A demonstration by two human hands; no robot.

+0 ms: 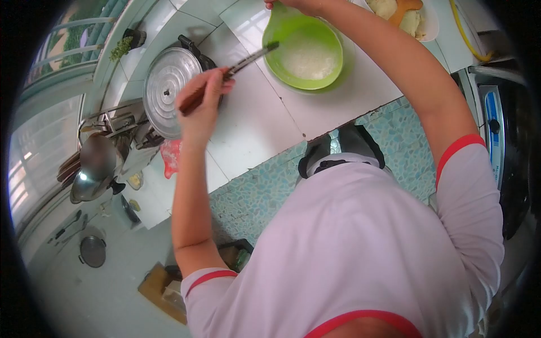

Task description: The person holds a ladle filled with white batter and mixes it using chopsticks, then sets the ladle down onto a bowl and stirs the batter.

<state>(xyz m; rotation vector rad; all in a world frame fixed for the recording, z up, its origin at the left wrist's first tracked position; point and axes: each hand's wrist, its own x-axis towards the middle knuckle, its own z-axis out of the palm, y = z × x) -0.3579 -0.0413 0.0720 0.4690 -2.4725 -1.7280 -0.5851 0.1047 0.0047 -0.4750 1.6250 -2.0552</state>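
My left hand (207, 100) is closed around a pair of chopsticks (251, 59), brown at the near end and dark toward the tips. The tips reach over the left rim of a light green bowl (271, 59). Inside the bowl lies a white, powdery-looking mass (310, 61). At the top edge of the view, my right hand (298, 4) grips the bowl's handle; its fingers are partly cut off by the frame.
A lidded metal pot (169, 84) stands left of the bowl on the white tiled counter (253, 129). At upper right is a plate (431, 25) with pale food and a wooden tool (403, 11). A gas stove (495, 127) is at right, and a pink bag (170, 158) lies below the pot.
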